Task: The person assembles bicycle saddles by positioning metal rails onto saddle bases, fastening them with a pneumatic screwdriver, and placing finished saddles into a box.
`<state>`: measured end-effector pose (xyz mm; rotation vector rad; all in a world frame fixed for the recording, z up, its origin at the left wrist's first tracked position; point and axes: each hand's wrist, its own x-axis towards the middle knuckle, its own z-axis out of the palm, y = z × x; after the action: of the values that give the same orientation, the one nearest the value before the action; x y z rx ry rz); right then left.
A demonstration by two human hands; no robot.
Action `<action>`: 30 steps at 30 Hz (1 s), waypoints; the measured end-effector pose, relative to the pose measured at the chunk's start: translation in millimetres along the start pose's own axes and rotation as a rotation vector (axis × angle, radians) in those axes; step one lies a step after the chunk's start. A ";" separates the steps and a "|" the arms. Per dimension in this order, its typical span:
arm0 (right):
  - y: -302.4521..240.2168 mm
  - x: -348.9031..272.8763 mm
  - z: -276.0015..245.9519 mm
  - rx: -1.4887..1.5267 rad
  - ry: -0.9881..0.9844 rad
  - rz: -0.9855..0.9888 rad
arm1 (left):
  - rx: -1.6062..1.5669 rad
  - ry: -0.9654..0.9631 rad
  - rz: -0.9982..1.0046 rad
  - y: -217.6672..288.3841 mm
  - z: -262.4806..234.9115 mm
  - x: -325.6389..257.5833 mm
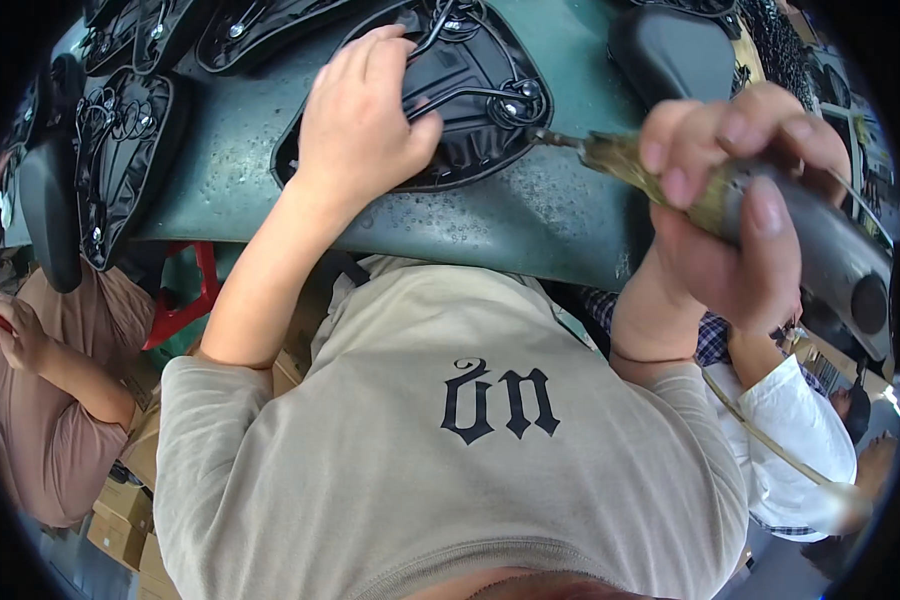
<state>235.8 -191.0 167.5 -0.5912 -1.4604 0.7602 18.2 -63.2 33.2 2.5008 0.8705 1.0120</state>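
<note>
In front of me a black bicycle saddle (475, 150) lies upside down, its underside and bent black rails (460, 95) showing. My left hand (365, 105) grips it from the left, fingers over the rails and thumb beside the lower one. A coil of black wire (515, 105) sits around the rail end with its bolt. My right hand (735, 190) is closed around a power screwdriver (820, 235), dark with a yellowish worn front. Its bit (555, 139) points left, by the saddle's right edge. Whether the bit touches anything I cannot tell.
More upturned saddles (125, 150) lie at the left and far side of the green table (420, 225). Another saddle (670, 55) rests top up at the far right. People sit on both sides, one in a white sleeve (795, 440). Cardboard boxes (120, 520) stand lower left.
</note>
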 end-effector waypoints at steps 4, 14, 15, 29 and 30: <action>16.9 8.5 -8.7 -0.045 -0.046 0.010 | 0.075 0.003 0.021 0.0 0.9 -3.6; 58.4 -4.4 5.9 -0.061 0.106 0.115 | 0.064 0.010 -0.010 1.1 2.5 -6.9; 59.9 -3.2 8.2 -0.033 0.109 0.107 | 0.062 0.005 -0.005 0.6 2.1 -5.9; 3.6 4.9 10.0 -0.148 0.233 -0.059 | 0.041 -0.013 -0.003 5.2 -3.9 2.0; -6.3 2.0 5.6 -0.138 0.264 -0.106 | -0.005 0.012 0.024 0.7 -3.5 0.9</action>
<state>230.7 -194.1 173.8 -0.6864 -1.2944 0.4807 16.5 -63.0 36.4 2.5092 0.8432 1.0366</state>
